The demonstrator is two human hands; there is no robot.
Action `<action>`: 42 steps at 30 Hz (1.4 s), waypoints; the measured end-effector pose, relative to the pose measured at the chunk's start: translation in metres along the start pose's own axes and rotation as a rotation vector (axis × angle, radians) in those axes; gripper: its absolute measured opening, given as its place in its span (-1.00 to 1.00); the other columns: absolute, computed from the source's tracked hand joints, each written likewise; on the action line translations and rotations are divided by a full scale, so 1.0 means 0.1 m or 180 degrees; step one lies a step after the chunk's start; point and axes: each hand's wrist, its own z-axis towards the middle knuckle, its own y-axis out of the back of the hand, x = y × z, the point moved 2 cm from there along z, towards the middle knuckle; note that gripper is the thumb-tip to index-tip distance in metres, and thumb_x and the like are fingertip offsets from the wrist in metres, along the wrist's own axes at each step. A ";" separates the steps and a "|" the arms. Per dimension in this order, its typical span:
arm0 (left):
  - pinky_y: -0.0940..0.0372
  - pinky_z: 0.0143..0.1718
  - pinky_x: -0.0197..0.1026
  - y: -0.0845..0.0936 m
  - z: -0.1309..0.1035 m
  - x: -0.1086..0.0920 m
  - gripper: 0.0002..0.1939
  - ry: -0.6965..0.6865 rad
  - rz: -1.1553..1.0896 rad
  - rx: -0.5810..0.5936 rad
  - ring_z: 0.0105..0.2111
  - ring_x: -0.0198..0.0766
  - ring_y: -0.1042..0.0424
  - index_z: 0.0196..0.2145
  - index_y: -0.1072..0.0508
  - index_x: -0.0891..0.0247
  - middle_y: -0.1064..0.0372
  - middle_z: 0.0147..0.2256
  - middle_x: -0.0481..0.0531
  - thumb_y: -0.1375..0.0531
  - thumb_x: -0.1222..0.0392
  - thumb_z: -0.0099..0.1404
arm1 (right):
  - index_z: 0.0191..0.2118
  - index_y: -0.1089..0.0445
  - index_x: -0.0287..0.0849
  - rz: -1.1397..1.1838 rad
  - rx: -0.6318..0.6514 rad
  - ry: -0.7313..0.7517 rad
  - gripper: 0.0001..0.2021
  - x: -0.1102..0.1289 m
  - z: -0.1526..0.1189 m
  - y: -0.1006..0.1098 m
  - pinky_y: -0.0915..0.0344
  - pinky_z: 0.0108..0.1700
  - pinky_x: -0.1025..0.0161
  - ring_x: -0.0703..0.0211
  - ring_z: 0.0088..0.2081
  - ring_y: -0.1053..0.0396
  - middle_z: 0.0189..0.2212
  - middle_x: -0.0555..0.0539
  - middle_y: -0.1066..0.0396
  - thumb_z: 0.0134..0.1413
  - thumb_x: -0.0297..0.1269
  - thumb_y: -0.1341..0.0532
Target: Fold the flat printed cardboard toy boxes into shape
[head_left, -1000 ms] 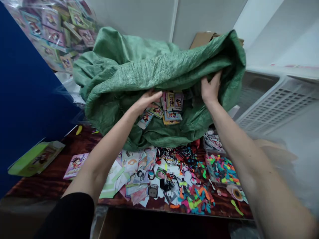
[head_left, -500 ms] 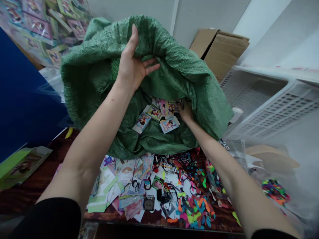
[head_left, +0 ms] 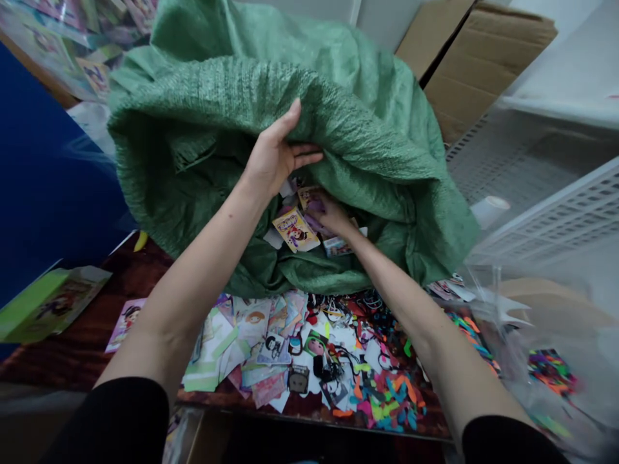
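A large green woven sack (head_left: pixel 387 154) lies tilted with its mouth toward me. My left hand (head_left: pixel 275 158) presses up against the upper rim, thumb stretched along the fabric and fingers extended under it. Deep in the sack, my right hand (head_left: pixel 331 216) is closed around small printed card boxes, one of them purplish; its fingertips are partly hidden in shadow. In front of it rests a yellow printed box (head_left: pixel 296 230). A light blue box (head_left: pixel 337 246) sits below my right wrist, partly covered.
Printed cards (head_left: pixel 254 319) and colourful small pieces (head_left: pixel 391 393) cover the dark wooden table (head_left: pixel 145 264) in front of the sack. An opened green box (head_left: pixel 53 303) lies left. A cardboard box (head_left: pixel 483 71) and white plastic basket (head_left: pixel 565 212) stand right; bagged boxes (head_left: pixel 91 45) fill the upper left.
My right hand has moved left inside the sack and gathered boxes that lay spread out. The sack's rim and my left hand appear lower and farther right in view.
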 end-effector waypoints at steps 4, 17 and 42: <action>-0.52 -0.11 -0.01 0.01 -0.29 -0.05 -0.62 0.0307 -0.0231 0.0181 -0.08 -0.11 -0.55 0.11 -0.34 0.17 -0.43 0.00 0.03 0.03 -0.01 0.47 | 0.20 -0.32 -0.20 0.0106 0.0449 -0.0009 -0.48 0.04 -0.44 -0.05 -0.25 0.19 0.04 -0.05 0.13 -0.35 0.15 -0.22 -0.39 0.12 -0.27 -0.27; -0.31 0.14 0.14 0.36 -2.30 0.39 -0.43 0.0065 0.2211 0.0259 0.12 0.04 -0.36 0.12 -0.34 0.20 -0.33 0.15 0.23 -0.23 -0.13 0.25 | -0.02 -0.47 -0.15 -0.0990 -0.0090 -0.0108 -0.70 -0.09 -1.96 0.54 -0.20 0.16 -0.24 -0.26 0.07 -0.29 0.01 -0.24 -0.44 0.18 -0.26 -0.14; -0.22 0.23 0.15 -0.10 -4.11 0.47 -0.24 0.0982 0.2265 0.1061 0.25 0.11 -0.25 0.26 -0.19 0.20 -0.25 0.24 0.30 -0.35 0.02 0.17 | -0.14 -0.40 -0.06 0.1691 0.0264 -0.1307 -0.77 1.13 -3.14 -0.10 -0.35 -0.37 0.22 0.14 -0.42 -0.39 -0.38 0.01 -0.45 0.12 -0.10 -0.25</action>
